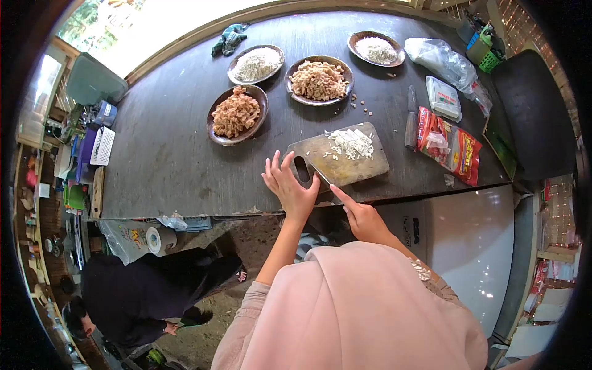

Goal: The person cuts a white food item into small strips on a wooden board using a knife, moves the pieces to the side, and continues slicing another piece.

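Note:
On the dark table lies a cutting board (pixel 364 169) with a small heap of chopped white pieces (pixel 351 143) on it. My right hand (pixel 364 217) is closed around a knife (pixel 320 174), its index finger stretched along the top of the blade, which lies over the board's near left part. My left hand (pixel 291 187) is at the board's left end, beside the handle hole, with its fingers spread and its thumb close to the blade. Nothing shows between the left fingers.
Beyond the board stand two plates of brown pieces (pixel 237 113) (pixel 319 80) and two plates of white pieces (pixel 256 64) (pixel 377 50). To the right lie a second knife (pixel 411 120), a red packet (pixel 450 145) and plastic bags (pixel 441 58). A person in black (pixel 142 296) is at lower left.

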`<state>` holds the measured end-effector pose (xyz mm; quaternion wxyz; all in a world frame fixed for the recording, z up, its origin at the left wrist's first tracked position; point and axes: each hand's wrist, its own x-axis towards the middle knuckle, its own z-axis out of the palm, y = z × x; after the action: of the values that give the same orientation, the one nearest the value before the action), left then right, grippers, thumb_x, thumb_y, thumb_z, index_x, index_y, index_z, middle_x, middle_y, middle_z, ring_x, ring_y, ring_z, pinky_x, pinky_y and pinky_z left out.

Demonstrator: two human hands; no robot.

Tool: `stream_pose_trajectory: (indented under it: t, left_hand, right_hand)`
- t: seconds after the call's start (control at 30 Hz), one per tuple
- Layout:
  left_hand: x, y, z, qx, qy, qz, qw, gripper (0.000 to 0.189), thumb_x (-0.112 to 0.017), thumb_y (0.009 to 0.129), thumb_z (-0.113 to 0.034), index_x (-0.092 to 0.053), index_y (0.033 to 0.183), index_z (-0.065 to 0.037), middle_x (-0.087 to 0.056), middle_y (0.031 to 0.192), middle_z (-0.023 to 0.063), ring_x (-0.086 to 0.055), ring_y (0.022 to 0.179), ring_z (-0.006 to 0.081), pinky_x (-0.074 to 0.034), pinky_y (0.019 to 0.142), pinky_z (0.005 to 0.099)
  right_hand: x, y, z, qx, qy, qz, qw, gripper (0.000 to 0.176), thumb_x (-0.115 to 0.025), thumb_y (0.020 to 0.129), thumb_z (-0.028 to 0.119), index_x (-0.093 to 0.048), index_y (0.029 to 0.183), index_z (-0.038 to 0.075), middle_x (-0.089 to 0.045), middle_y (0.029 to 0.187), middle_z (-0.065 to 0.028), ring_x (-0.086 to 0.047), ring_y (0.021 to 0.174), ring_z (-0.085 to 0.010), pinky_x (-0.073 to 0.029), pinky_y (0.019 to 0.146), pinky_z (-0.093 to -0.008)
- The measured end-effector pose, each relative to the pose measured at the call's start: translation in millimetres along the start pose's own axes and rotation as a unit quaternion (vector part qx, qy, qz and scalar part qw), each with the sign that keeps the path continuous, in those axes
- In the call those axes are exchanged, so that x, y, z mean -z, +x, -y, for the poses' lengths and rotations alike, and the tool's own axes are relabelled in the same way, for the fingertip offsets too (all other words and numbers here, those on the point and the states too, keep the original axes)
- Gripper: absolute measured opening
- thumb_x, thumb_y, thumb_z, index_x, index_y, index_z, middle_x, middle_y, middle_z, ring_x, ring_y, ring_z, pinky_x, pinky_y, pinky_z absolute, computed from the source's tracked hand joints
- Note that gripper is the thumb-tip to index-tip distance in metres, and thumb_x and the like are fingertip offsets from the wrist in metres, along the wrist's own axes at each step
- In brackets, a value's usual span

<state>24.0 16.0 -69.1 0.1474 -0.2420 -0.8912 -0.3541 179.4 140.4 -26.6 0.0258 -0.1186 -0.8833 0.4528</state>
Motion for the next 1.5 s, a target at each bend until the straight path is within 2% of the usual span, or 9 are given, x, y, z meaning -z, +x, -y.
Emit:
stream_pose_trajectory:
  t: [0.33, 0.43, 0.6, 0.87, 0.93, 1.17, 1.5]
  left_hand:
    - [-1, -3, 0, -0.005, -0.016, -0.008, 1.0, 0.077, -0.083, 0.075, -0.026, -0.046, 0.142, -0.013, -0.039, 0.15, 0.0137, -0.023, 0.147, 0.0405, -0.011, 0.119, 0.0619]
    - [-1, 0, 0, -0.005, -0.01, -0.013, 1.0, 0.078, -0.083, 0.075, -0.026, -0.046, 0.142, -0.013, -0.04, 0.15, 0.013, -0.023, 0.147, 0.0402, -0.011, 0.119, 0.0618]
    - [2, -2, -1, -0.011, -0.014, -0.01, 1.0, 0.077, -0.082, 0.075, -0.024, -0.046, 0.142, -0.013, -0.04, 0.15, 0.0121, -0.024, 0.147, 0.0392, -0.01, 0.12, 0.0615]
    - [5, -2, -1, -0.024, -0.024, -0.005, 0.999, 0.075, -0.08, 0.075, -0.023, -0.047, 0.141, -0.013, -0.042, 0.149, 0.0121, -0.025, 0.147, 0.0387, -0.01, 0.119, 0.0612]
    - [6, -1, 0, -0.027, -0.028, -0.01, 0.999, 0.074, -0.079, 0.075, -0.024, -0.048, 0.14, -0.013, -0.042, 0.148, 0.0124, -0.024, 0.148, 0.0382, -0.008, 0.12, 0.0625]
    - [6, -2, 1, -0.019, -0.048, 0.007, 0.999, 0.073, -0.078, 0.075, -0.024, -0.048, 0.14, -0.013, -0.042, 0.148, 0.0119, -0.024, 0.148, 0.0377, -0.006, 0.12, 0.0616]
    - [9, -1, 2, -0.018, -0.068, 0.012, 0.997, 0.077, -0.08, 0.075, -0.022, -0.045, 0.143, -0.014, -0.041, 0.15, 0.0112, -0.024, 0.148, 0.0377, -0.007, 0.119, 0.0624]
  right_hand:
    - [-8, 7, 7, -0.029, -0.043, -0.005, 0.999, 0.064, -0.05, 0.1, 0.009, -0.035, 0.157, 0.033, -0.066, 0.076, -0.0242, -0.067, 0.072, -0.0436, -0.051, 0.068, -0.0558]
    - [-13, 8, 3, 0.006, -0.018, -0.029, 0.999, 0.064, -0.05, 0.099, 0.009, -0.035, 0.157, 0.033, -0.066, 0.076, -0.0244, -0.067, 0.072, -0.0437, -0.052, 0.068, -0.0558]
    - [-13, 4, 7, -0.031, -0.044, -0.009, 0.999, 0.064, -0.05, 0.099, 0.009, -0.035, 0.157, 0.033, -0.065, 0.075, -0.0259, -0.066, 0.073, -0.0454, -0.052, 0.068, -0.0559]
    - [-11, 6, 6, -0.007, -0.028, -0.022, 0.999, 0.065, -0.05, 0.099, 0.01, -0.033, 0.157, 0.034, -0.066, 0.077, -0.0271, -0.067, 0.073, -0.045, -0.052, 0.068, -0.0563]
    - [-13, 7, 5, 0.007, -0.02, -0.032, 0.999, 0.065, -0.05, 0.099, 0.01, -0.033, 0.157, 0.034, -0.066, 0.077, -0.0272, -0.067, 0.072, -0.0447, -0.052, 0.068, -0.056]
    - [-8, 11, 8, -0.01, -0.017, -0.002, 1.0, 0.063, -0.05, 0.1, 0.011, -0.035, 0.157, 0.032, -0.065, 0.073, -0.0274, -0.067, 0.07, -0.044, -0.052, 0.067, -0.0547]
    - [-8, 10, 4, 0.0, -0.011, -0.001, 1.0, 0.062, -0.05, 0.1, 0.01, -0.036, 0.157, 0.03, -0.066, 0.077, -0.0284, -0.067, 0.073, -0.0463, -0.052, 0.068, -0.0556]
